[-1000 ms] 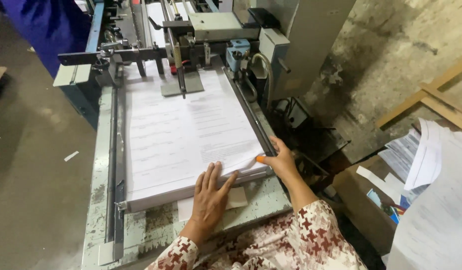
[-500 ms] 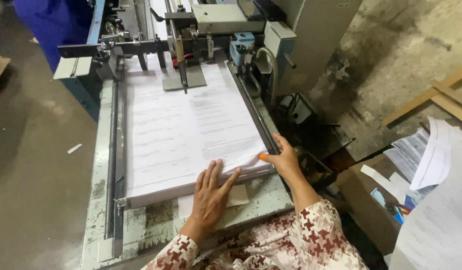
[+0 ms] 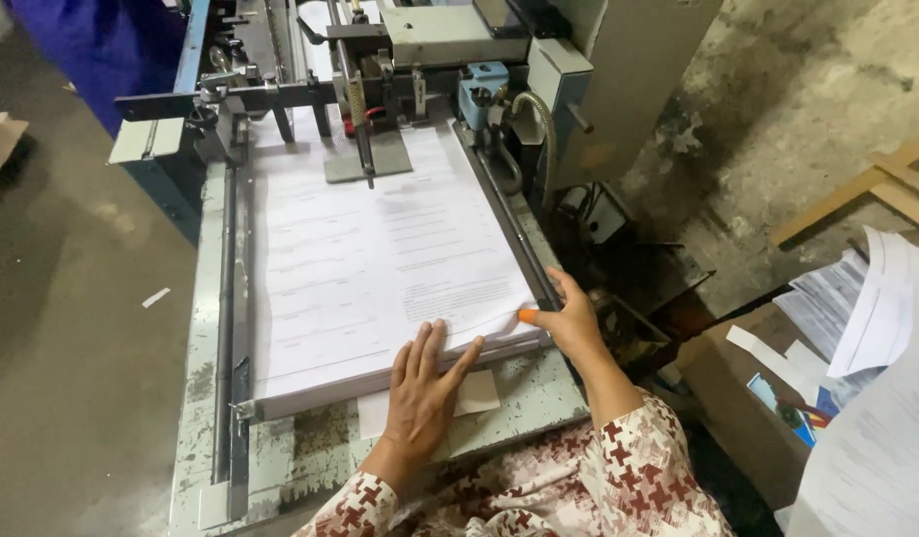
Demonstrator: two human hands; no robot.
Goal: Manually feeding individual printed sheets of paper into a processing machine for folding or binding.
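With the paper stack (image 3: 380, 268) already squared on the feeder bed (image 3: 206, 398), the open left hand (image 3: 424, 393) presses its near edge while the right hand (image 3: 569, 323) pinches the corner, top sheets unaligned

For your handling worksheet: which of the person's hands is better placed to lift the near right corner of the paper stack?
Probably the right hand: its thumb already pinches that corner of the paper stack, while the left hand lies flat on the near edge.

A brown cardboard box (image 3: 748, 398) stands at right.
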